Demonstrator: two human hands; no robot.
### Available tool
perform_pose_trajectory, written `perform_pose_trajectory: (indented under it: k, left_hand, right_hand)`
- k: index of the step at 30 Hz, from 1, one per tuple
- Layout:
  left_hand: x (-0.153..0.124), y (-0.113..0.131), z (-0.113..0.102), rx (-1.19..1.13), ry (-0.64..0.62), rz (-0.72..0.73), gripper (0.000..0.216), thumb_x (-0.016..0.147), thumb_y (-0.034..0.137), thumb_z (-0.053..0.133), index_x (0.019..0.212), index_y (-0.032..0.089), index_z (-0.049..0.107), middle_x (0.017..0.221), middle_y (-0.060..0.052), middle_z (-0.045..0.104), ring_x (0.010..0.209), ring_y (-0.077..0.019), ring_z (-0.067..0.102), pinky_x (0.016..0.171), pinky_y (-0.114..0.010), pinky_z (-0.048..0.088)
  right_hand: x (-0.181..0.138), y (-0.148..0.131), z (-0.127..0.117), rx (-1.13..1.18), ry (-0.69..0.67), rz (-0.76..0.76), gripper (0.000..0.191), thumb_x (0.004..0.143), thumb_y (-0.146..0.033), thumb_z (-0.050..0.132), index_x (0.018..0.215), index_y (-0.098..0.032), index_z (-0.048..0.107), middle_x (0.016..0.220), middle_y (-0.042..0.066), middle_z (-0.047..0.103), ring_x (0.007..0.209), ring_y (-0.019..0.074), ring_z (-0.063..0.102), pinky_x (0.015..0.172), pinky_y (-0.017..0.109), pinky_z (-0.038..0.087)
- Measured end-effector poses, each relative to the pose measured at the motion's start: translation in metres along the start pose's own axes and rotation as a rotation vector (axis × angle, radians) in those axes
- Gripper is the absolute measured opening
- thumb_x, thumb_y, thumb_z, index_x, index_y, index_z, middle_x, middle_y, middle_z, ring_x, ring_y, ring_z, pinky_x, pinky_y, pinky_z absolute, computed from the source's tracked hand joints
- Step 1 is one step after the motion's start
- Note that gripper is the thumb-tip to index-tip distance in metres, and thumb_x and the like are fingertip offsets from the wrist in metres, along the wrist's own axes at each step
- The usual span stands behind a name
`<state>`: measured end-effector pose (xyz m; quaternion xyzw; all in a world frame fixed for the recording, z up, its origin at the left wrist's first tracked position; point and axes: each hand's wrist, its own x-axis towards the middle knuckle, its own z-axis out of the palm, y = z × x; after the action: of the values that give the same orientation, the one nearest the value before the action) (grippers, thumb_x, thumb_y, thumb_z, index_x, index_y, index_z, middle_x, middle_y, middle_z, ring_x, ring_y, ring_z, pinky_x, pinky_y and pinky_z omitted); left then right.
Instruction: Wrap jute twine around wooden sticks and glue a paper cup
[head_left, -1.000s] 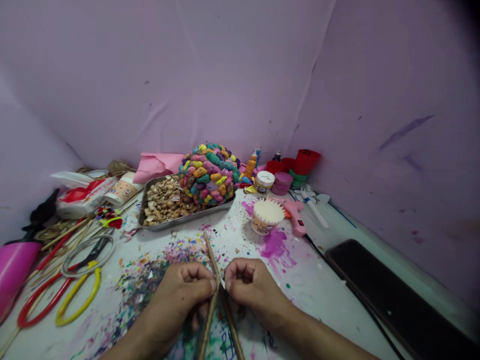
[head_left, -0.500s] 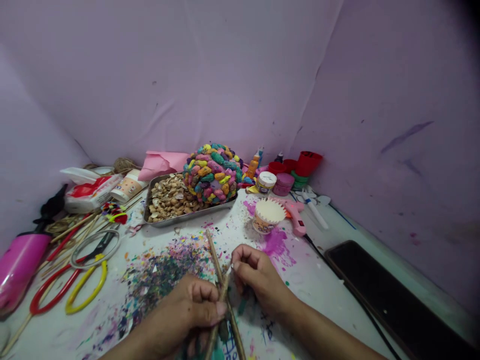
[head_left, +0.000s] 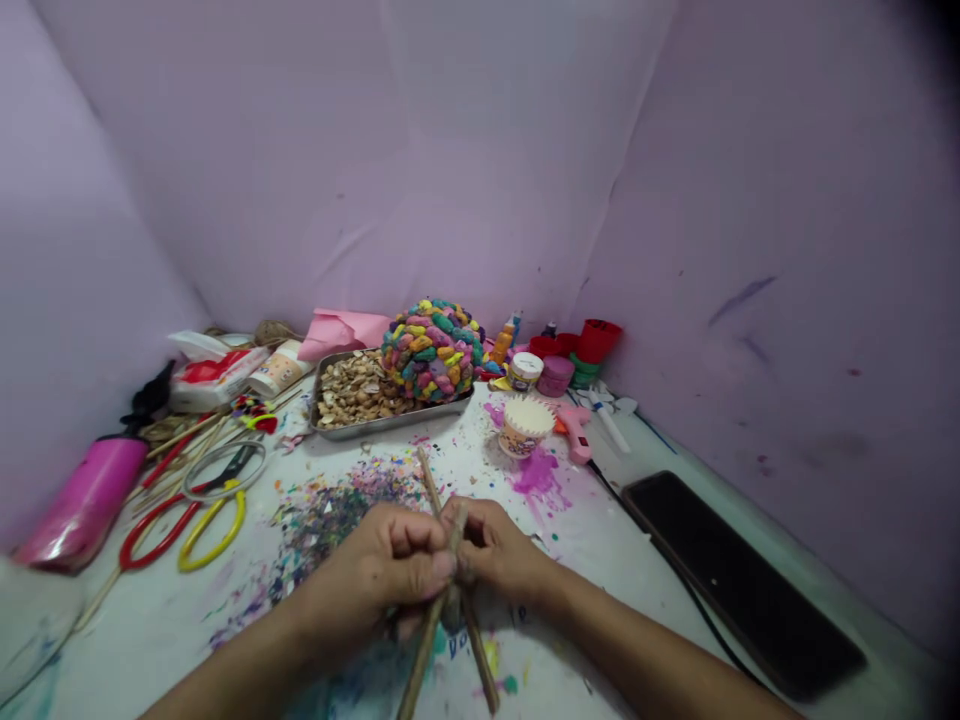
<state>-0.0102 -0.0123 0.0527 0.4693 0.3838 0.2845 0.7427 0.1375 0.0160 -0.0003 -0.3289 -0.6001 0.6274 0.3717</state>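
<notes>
Two thin brown sticks (head_left: pixel 430 478) cross each other low in the middle of the view, above the paint-spattered white table (head_left: pixel 615 560). My left hand (head_left: pixel 390 575) is closed around them where they cross, thumb pressed along one stick. My right hand (head_left: pixel 491 550) is closed too, its fingers curled against the same crossing from the right. The two hands touch each other. Whether the right fingers pinch a thread or something small is hidden.
Behind stand a metal tray of shells (head_left: pixel 330 425), a ball of coloured shells (head_left: pixel 433 350), a paper cup (head_left: pixel 523 428), a pink glue gun (head_left: pixel 576 432) and paint pots (head_left: pixel 559 372). Rings (head_left: pixel 214 520), scissors and sticks lie left, a pink bottle (head_left: pixel 82 505) far left, a black slab (head_left: pixel 739 580) right.
My right hand moved left and closed in against my left hand at the sticks' crossing. The view pulled back and tilted, so everything on the table looks smaller and farther.
</notes>
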Motion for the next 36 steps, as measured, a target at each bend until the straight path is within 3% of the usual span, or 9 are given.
perform_pose_trajectory:
  k: [7,10,15,18,21,25,28,33,36]
  left_hand:
    - [-0.012,0.023,0.001,0.077,0.27,0.24,0.029,0.065,0.037,0.064,0.055,0.013,0.051,0.038,0.007,0.041,0.03,-0.0019,0.029,0.032,-0.015,0.017]
    - [-0.013,0.028,-0.009,0.08,0.358,0.282,0.03,0.065,0.037,0.064,0.054,0.013,0.048,0.037,0.008,0.04,0.03,-0.0023,0.031,0.031,-0.014,0.018]
    - [-0.009,0.027,-0.017,0.028,0.414,0.345,0.033,0.063,0.041,0.064,0.053,0.015,0.046,0.036,0.007,0.042,0.028,-0.0034,0.033,0.03,-0.015,0.02]
    - [-0.009,0.026,-0.013,0.014,0.41,0.352,0.033,0.063,0.042,0.064,0.054,0.015,0.047,0.035,0.007,0.044,0.028,-0.0036,0.034,0.03,-0.015,0.021]
    - [-0.01,0.027,-0.005,0.029,0.44,0.398,0.032,0.064,0.04,0.064,0.055,0.015,0.047,0.035,0.007,0.044,0.029,-0.0036,0.034,0.03,-0.015,0.022]
    - [-0.011,0.026,0.003,0.103,0.516,0.454,0.027,0.066,0.036,0.062,0.058,0.014,0.047,0.039,0.007,0.044,0.032,-0.004,0.037,0.032,-0.014,0.025]
    - [-0.012,0.027,0.006,0.16,0.548,0.444,0.027,0.066,0.036,0.062,0.06,0.014,0.047,0.042,0.007,0.044,0.034,-0.0051,0.04,0.032,-0.015,0.027]
    - [-0.021,0.041,-0.001,0.12,0.33,0.437,0.029,0.06,0.034,0.068,0.072,0.01,0.056,0.055,0.003,0.05,0.048,-0.0078,0.046,0.041,-0.018,0.038]
    - [-0.025,0.05,-0.01,-0.014,0.385,0.473,0.031,0.065,0.036,0.065,0.081,0.01,0.059,0.063,0.0,0.053,0.054,-0.0082,0.048,0.047,-0.018,0.039]
  right_hand:
    - [-0.004,0.003,0.009,-0.043,0.096,-0.028,0.023,0.068,-0.032,0.061,0.057,-0.016,0.048,0.045,-0.007,0.042,0.04,0.0064,0.038,0.041,0.019,0.03]
    - [-0.001,0.001,0.011,-0.039,0.205,-0.079,0.022,0.067,-0.036,0.062,0.071,-0.017,0.052,0.051,-0.007,0.047,0.039,0.0064,0.041,0.039,0.018,0.031]
    - [-0.008,-0.011,0.017,0.045,0.322,-0.115,0.02,0.067,-0.035,0.062,0.074,-0.017,0.055,0.063,-0.003,0.055,0.041,0.0067,0.046,0.04,0.018,0.033]
    - [-0.018,-0.014,0.023,0.159,0.268,-0.08,0.028,0.068,-0.04,0.061,0.077,-0.014,0.059,0.054,-0.002,0.056,0.039,0.0078,0.045,0.04,0.019,0.033]
    - [-0.025,-0.008,0.032,0.214,0.14,-0.041,0.043,0.056,-0.046,0.069,0.081,-0.013,0.061,0.058,0.001,0.059,0.042,0.0097,0.049,0.04,0.02,0.034]
    - [-0.027,0.007,0.04,0.223,0.088,0.016,0.039,0.045,-0.031,0.077,0.076,-0.016,0.059,0.054,-0.004,0.055,0.045,0.0084,0.047,0.045,0.02,0.038]
    - [-0.028,0.016,0.044,0.242,0.045,0.041,0.037,0.045,-0.035,0.077,0.069,-0.015,0.057,0.046,-0.007,0.046,0.038,0.0054,0.039,0.042,0.018,0.035]
    - [-0.033,0.014,0.043,0.289,0.002,0.044,0.041,0.058,-0.052,0.067,0.073,-0.016,0.057,0.039,-0.01,0.035,0.03,0.0031,0.024,0.033,0.016,0.022]
    - [-0.035,0.009,0.042,0.274,0.02,0.054,0.04,0.059,-0.051,0.067,0.074,-0.016,0.058,0.038,-0.01,0.034,0.03,0.0022,0.019,0.033,0.017,0.013]
